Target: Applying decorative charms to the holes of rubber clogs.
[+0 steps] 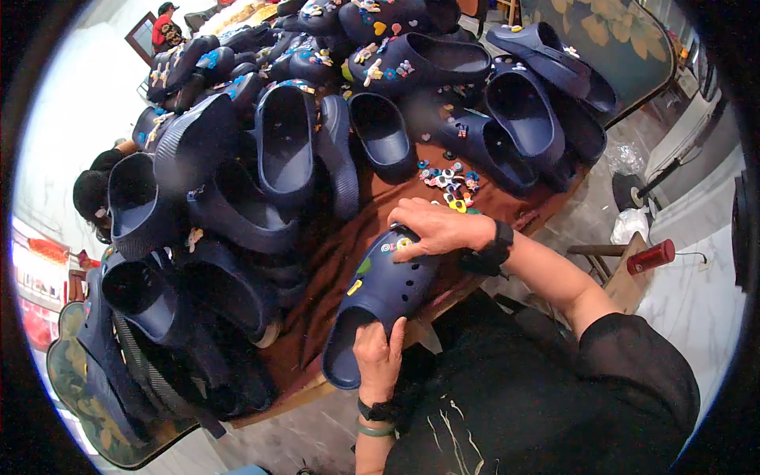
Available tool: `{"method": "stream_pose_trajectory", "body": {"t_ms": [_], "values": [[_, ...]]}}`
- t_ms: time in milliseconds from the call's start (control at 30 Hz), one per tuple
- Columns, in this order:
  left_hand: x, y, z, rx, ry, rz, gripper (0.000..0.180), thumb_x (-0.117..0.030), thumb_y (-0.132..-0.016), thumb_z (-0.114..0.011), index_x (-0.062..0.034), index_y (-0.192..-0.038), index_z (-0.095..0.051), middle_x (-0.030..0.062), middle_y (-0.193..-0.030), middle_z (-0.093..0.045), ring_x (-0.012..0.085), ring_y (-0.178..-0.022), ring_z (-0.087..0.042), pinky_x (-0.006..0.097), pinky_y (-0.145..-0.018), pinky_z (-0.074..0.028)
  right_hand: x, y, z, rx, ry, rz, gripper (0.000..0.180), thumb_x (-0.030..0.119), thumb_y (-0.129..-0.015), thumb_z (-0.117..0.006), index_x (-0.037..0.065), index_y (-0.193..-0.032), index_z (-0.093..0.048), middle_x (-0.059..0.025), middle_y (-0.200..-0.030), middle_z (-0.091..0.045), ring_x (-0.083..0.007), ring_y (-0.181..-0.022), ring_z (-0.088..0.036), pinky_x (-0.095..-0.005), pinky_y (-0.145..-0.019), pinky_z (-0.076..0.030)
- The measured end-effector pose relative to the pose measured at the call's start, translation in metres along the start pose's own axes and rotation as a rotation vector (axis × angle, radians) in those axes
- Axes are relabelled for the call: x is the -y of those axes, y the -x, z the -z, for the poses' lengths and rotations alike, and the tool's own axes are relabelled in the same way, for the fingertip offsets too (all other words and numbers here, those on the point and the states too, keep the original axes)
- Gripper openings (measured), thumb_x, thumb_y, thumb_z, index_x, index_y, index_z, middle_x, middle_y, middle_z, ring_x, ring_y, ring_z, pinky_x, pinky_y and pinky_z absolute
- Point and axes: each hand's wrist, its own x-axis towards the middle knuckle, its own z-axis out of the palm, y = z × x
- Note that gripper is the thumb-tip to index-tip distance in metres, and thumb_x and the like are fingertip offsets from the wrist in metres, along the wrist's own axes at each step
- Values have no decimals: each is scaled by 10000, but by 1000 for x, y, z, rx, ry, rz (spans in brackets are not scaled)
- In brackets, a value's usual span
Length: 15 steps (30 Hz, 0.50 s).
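A navy blue clog (380, 277) is tilted over the table's near edge, its toe pointing away from me. My left hand (378, 356) reaches into the foot opening, thumb against the outer side and the other fingers hidden inside. Curled over the toe, my right hand (439, 226) grips it with the thumb beside a pale round charm (388, 247). A yellow charm (355, 287) and a green patch also show on the clog's upper, near several bare holes. Just beyond my right hand lies a loose pile of small colourful charms (451, 180).
Many navy clogs are heaped on the left and far side, including a charm-decorated clog (419, 59). A brown cloth (324, 273) covers the table. A red cylinder (651, 257) lies on a wooden surface at right. Another person (166, 28) is in the far background.
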Motion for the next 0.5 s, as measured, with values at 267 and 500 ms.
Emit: {"method": "stream_pose_trajectory", "body": {"t_ms": [267,500], "values": [[0,-1,2,9,-4,26,348,-158,-880,-722,6,-679,-490,196,-648,-504,386,-629,-511,451,-581,-402,1,-10,-10,-48,107,43,273,277,-991,-484,21,-918,-545,-207,-855,-603,-432,-868,-618,-527,-762,-496],[1,0,-1,3,42,92,345,-175,-894,-708,17,-696,-501,210,-661,-509,402,-637,-507,466,-575,-401,-57,6,-21,-196,-384,-348,357,352,-1008,-513,8,-966,-594,-121,-794,-605,-232,-704,-590,-369,-677,-488]]}}
